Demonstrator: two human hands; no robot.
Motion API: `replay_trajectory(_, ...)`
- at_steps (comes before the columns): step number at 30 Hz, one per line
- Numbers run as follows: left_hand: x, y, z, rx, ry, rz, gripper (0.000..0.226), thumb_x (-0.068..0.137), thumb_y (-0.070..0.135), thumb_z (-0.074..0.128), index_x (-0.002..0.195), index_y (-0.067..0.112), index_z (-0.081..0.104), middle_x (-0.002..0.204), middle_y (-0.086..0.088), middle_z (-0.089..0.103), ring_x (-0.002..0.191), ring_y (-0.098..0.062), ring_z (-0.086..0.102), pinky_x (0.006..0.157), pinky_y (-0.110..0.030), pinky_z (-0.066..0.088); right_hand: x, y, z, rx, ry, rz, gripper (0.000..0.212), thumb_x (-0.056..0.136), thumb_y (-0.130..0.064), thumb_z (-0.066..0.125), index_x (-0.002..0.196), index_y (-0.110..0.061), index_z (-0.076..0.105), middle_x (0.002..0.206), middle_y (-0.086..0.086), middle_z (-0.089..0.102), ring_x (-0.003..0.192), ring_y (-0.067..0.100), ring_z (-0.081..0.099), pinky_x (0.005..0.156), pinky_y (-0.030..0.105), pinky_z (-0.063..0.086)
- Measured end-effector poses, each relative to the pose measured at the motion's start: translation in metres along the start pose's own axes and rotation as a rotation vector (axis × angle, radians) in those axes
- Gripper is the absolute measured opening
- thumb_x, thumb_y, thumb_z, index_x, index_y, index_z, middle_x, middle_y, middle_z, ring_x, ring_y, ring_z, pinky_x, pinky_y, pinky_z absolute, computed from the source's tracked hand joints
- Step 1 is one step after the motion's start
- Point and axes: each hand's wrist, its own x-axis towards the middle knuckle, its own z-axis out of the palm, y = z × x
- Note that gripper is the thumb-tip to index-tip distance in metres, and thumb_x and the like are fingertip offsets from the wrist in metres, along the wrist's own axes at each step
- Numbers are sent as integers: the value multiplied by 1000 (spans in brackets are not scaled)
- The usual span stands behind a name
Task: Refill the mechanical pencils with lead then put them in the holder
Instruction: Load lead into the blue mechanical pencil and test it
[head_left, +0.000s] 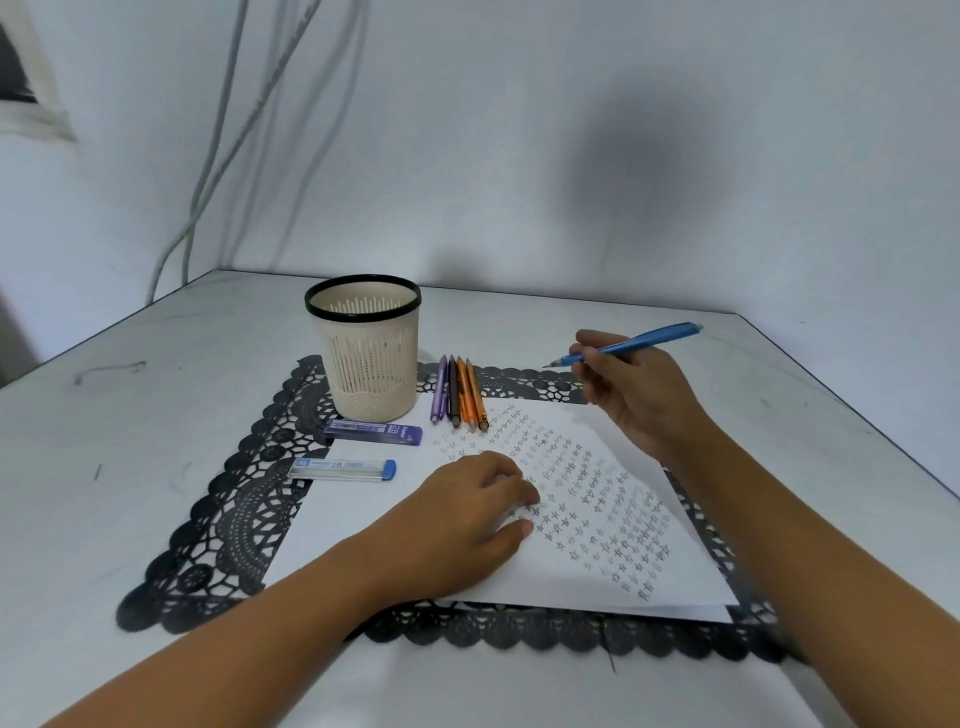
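Right hand (636, 395) raised above the far right corner of the desk, fingers and thumb pinched round a blue mechanical pencil (634, 345) held clear of the surface, its tip pointing left and its cap end angled up to the right. Left hand (467, 512) lies palm-down on a white sheet of paper (363, 519), fingers loosely bent, with nothing seen in its grasp.

Between the two hands and the cream slotted holder (366, 353) lie four more pencils (460, 395), purple, dark and two orange, side by side and touching, tips toward the person and resting on the paper's far edge. The holder stands upright just left of them on a black lace mat (244, 509). In front of it lie a purple lead case (373, 431) and, nearer, a clear lead tube (343, 468) with a blue cap at the paper's left edge. All sit on a grey-white table (156, 389); cables (223, 130) hang down the wall behind.

Rows of small pencilled stars cover the sheet, some under the left hand. The holder's floor is hidden by its wall. Both cases read "2B"; the other print is too blurred to read. Both forearms are cut off at the bottom edge.
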Motion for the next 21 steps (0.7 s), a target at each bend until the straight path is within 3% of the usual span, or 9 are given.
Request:
replay_trajectory(5, 0, -1, 1, 13, -3, -7, 36, 94, 37, 42, 128, 26, 48, 133, 5, 41, 120, -8, 37, 98, -17, 27, 27, 21, 8, -92, 44, 3, 19, 96, -18, 46, 92, -4, 59, 79, 12, 65, 64, 16, 63, 58, 21, 55)
replay_trajectory(8, 0, -3, 2, 21, 0, -1, 35, 94, 37, 43, 127, 26, 48, 132, 4, 41, 119, -9, 38, 100, -19, 29, 39, 27, 9, -187, -39, -17, 4, 91, -4, 53, 87, -5, 55, 78, 15, 62, 67, 21, 62, 63, 25, 55)
replay_trajectory(11, 0, -3, 2, 26, 2, 2, 36, 94, 36, 43, 127, 25, 48, 133, 3, 41, 120, -11, 38, 100, -21, 30, 42, 32, 8, -294, -57, -59, 14, 86, 7, 52, 81, -6, 53, 74, 15, 58, 69, 23, 57, 64, 28, 52)
replay_trajectory(21, 0, -7, 5, 47, 30, 35, 36, 92, 37, 42, 124, 21, 51, 129, -1, 46, 117, -15, 42, 97, -23, 31, 42, 42, 9, -462, -96, -52, 9, 82, 5, 58, 77, -3, 58, 69, 14, 62, 60, 16, 61, 64, 23, 56)
